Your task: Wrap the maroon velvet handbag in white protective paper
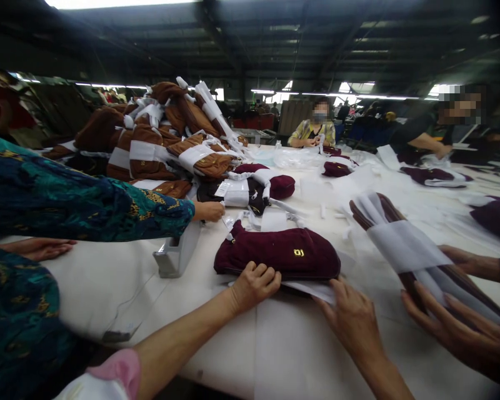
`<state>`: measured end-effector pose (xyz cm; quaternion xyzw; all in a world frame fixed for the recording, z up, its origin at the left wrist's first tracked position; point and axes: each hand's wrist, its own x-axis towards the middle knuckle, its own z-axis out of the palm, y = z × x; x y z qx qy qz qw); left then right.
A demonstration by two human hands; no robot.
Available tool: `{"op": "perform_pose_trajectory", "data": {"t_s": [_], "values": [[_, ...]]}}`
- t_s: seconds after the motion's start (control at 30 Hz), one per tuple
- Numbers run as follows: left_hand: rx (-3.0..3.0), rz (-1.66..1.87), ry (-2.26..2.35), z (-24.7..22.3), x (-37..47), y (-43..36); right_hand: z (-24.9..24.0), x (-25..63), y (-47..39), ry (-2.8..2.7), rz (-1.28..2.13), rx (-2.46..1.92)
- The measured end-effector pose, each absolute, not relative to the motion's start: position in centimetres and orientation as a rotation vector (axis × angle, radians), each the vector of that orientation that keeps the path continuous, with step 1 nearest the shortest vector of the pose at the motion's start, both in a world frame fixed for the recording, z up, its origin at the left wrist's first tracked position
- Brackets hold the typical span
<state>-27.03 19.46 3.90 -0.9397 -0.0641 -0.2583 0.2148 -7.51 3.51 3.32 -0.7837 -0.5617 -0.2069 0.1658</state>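
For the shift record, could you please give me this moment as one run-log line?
left hand: resting on maroon velvet bag | right hand: on white wrapping paper under bag | co-workers' hands at both sides | brown bag pile behind

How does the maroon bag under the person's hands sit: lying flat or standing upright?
Lying flat. The maroon bag rests on its side on the white table, logo facing up, with the left hand on its near edge.

A maroon velvet bag [279, 254] with a gold emblem lies flat on white wrapping paper [312, 290]
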Motion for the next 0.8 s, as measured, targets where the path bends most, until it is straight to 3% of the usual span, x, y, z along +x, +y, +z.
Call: {"op": "perform_pose_trajectory", "data": {"t_s": [0.27, 0.5, 0.8], "values": [[-2.646, -0.703, -0.103, 5.0, -27.0, 19.9, 6.6, -5.5, 3.9, -1.450, 0.227, -1.931], [-2.597, -0.852, -0.073, 3.8, -26.9, 20.2, 6.7, -6.7, 3.7, -1.703, -0.025, -1.964], [-2.673, -0.982, -0.035, 3.9, -27.5, 19.3, 2.3, -8.8, 3.8, -1.763, -0.408, -1.709]]}}
